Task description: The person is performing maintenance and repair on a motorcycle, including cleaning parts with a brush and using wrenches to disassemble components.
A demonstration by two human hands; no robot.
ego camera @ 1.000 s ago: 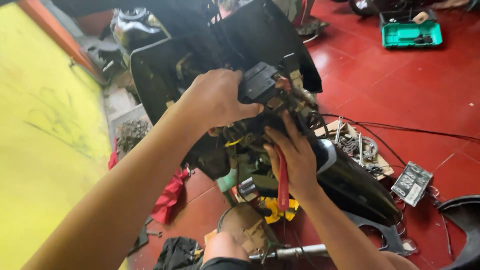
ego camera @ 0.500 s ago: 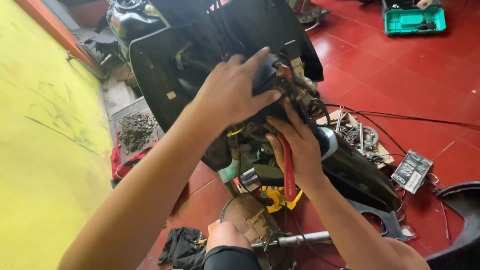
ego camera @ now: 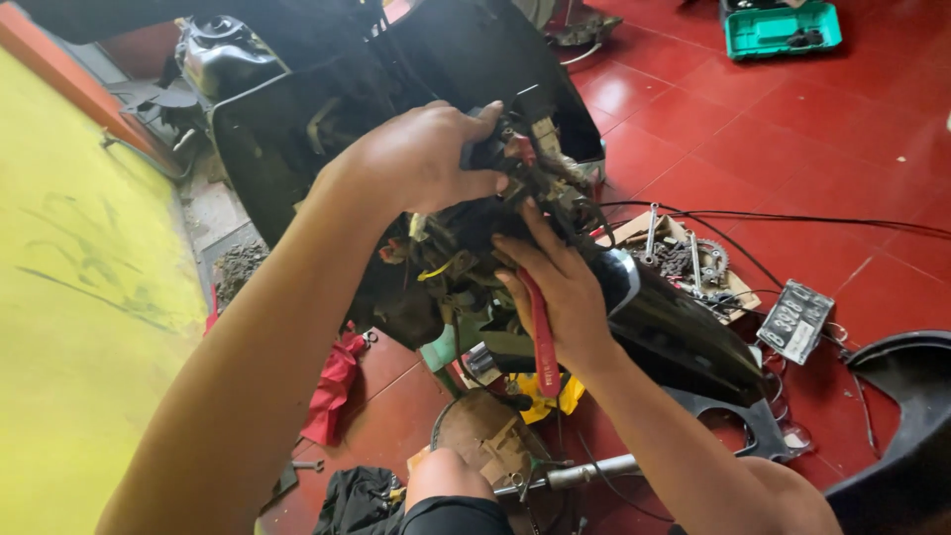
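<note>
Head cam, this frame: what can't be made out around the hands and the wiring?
- Head view: the left hand covers the black part it grips.
- Working tip of the red-handled tool: hidden behind the right hand.
- Wire bundle connections: too tangled and small.
- Green case: cut off by the top edge.

- Your left hand [ego camera: 426, 163] hides whatever part it grips.
- The green case [ego camera: 783, 28] is cut off by the top edge.
- Your right hand [ego camera: 555, 287] covers the red-handled tool's [ego camera: 542, 332] tip.

Red tool handle [ego camera: 541, 332] at centre, against black fairing [ego camera: 684, 332]. Red tiled floor [ego camera: 792, 139] — teal toolbox [ego camera: 781, 28] upper right, yellow wall [ego camera: 69, 327] left, red rag [ego camera: 332, 384] lower left.
</note>
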